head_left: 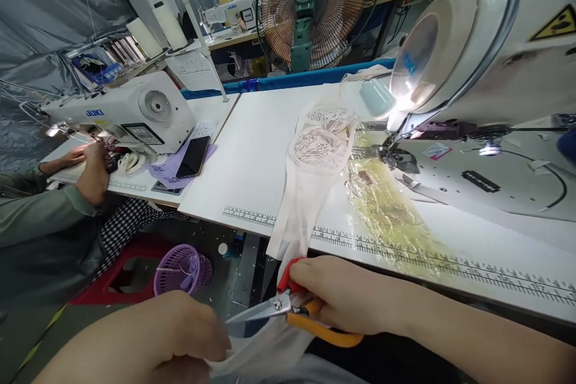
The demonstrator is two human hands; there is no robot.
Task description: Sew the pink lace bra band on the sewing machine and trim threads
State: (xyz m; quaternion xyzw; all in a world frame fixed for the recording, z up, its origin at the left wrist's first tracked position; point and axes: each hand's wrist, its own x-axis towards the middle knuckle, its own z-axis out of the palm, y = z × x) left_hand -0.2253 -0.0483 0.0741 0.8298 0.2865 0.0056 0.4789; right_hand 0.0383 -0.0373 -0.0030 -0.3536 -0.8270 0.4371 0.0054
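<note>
My right hand (337, 294) is closed on a pair of scissors (265, 309) with red and orange handles. Their blades point left, parted over pale fabric. At the lower left, my left hand (175, 336) pinches the end of that fabric just past the blade tips. The cloth is part of a white lace bra (319, 147), which lies on the white table (252, 150) and hangs over its front edge to my lap. Whether the blades touch the cloth I cannot tell.
A sewing machine (472, 54) with its lamp lit stands at the right, yellowish plastic film (391, 210) beside its needle. At the left, a co-worker's hands (94, 171) are at another sewing machine (130, 108). A phone (193, 156), a purple basket (184, 270) and a large fan (315, 6) are also around.
</note>
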